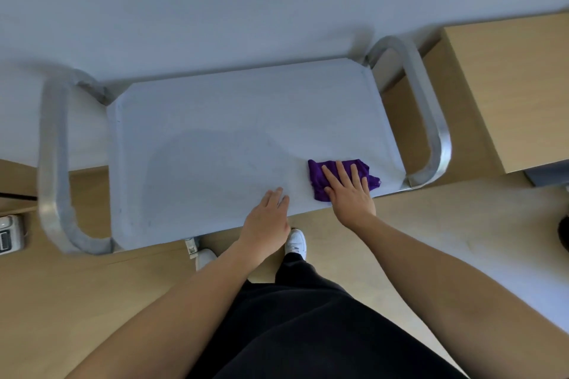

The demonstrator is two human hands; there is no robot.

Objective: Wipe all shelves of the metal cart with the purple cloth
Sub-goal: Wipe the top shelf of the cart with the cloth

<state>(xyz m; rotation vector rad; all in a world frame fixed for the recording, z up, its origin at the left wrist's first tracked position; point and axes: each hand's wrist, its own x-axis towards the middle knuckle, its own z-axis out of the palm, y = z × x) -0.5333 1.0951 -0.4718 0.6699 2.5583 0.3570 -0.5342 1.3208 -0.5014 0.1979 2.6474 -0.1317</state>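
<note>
Purple cloth [317, 175] lies under spread-fingered right hand [351, 194]; left hand [266, 218] rests straight-fingered on shelf [231, 132].

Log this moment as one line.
stage: wiping top shelf | right hand: flat on purple cloth, near-right corner | left hand: resting on front edge

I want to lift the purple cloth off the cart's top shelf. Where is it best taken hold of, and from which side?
Probably its bunched middle, from straight above. The purple cloth lies low and crumpled on the top shelf, with no raised edge to pinch. The right hand lies flat on it, so closing that hand would likely gather the fabric.
</note>
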